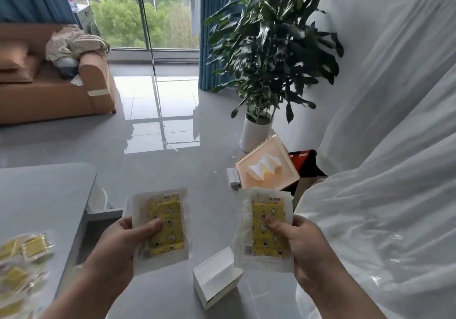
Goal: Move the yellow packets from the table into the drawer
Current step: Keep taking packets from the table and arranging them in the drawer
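Your left hand [128, 239] pinches one yellow packet [165, 227] under the thumb; your right hand [298, 242] pinches a second packet [266, 229]. Both hang over the glossy grey floor [172, 165]. Other packets [22, 257] lie on the counter [44, 190] at your left, near its edge. A white box [217, 279] stands on the floor between your hands.

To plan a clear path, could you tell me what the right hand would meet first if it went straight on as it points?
Probably nothing close: the right hand, holding a packet, points forward over floor; the open box lies farther along, though depth is unclear.
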{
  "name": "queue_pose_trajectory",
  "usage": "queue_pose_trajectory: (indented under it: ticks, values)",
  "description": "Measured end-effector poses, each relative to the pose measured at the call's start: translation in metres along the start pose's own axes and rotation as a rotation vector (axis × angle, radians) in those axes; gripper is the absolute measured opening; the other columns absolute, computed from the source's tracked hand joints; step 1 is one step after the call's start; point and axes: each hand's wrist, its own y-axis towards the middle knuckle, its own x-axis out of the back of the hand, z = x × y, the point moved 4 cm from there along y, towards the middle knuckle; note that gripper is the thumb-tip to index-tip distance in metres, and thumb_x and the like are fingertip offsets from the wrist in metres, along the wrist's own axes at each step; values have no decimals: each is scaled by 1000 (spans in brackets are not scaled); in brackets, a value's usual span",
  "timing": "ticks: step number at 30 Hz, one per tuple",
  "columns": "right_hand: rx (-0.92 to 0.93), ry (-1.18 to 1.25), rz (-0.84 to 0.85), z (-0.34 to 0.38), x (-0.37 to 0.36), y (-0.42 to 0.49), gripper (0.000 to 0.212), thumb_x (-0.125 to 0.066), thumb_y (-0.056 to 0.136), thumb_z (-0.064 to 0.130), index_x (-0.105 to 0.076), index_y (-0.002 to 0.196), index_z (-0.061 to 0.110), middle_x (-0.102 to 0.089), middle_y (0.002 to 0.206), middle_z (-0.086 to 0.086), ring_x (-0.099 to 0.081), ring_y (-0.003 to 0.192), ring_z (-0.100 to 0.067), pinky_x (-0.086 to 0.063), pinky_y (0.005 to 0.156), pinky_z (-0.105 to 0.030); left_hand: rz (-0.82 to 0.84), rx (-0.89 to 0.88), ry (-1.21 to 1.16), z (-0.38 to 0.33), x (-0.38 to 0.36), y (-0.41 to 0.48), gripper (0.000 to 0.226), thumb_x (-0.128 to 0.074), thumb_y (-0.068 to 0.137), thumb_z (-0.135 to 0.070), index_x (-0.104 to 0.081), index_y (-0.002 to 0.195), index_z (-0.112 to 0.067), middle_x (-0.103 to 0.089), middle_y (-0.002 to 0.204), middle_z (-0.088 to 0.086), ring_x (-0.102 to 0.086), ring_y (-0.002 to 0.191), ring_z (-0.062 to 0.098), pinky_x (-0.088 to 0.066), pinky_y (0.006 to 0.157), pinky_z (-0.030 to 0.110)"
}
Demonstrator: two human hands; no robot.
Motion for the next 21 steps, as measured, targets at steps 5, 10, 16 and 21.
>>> queue_pose_trajectory:
  ticks: [5, 10, 16, 21]
  values:
    - [-10, -74, 120, 32, -7, 72, 20, -71, 80, 12, -70, 99, 5, -77, 92, -13, -72, 91, -37, -52, 88, -60, -85, -71, -40, -15, -22, 30, 43, -80, 66, -6, -66, 104, 7, -71, 95, 27, -72, 75, 38, -59, 58, 42]
    - [-23, -90, 317, 64, -22, 136, 34, -74, 68, 13, -71, 98, -4, -74, 93, -23, -72, 85, -42, -54, 85, -61, -205, -159, -115, -27, -53, 53, 29, -65, 67, 0, -66, 96, 7, -73, 86, 25, -72, 66, 34, -58, 52, 40]
    - [-95, -171, 502, 76, -55, 182, 24, -72, 76, 5, -71, 96, -7, -73, 92, -26, -72, 82, -42, -57, 78, -55, -359, -206, -194, -30, -57, 59, 29, -64, 69, -1, -66, 97, 7, -73, 86, 23, -73, 68, 33, -59, 53, 40]
    - [-146, -232, 609, 77, -103, 200, 36, -76, 65, 12, -71, 95, -7, -73, 92, -27, -71, 83, -44, -57, 76, -56, -471, -251, -298, -32, -32, 52, 27, -62, 70, 1, -67, 96, 7, -73, 88, 25, -72, 67, 33, -59, 54, 41]
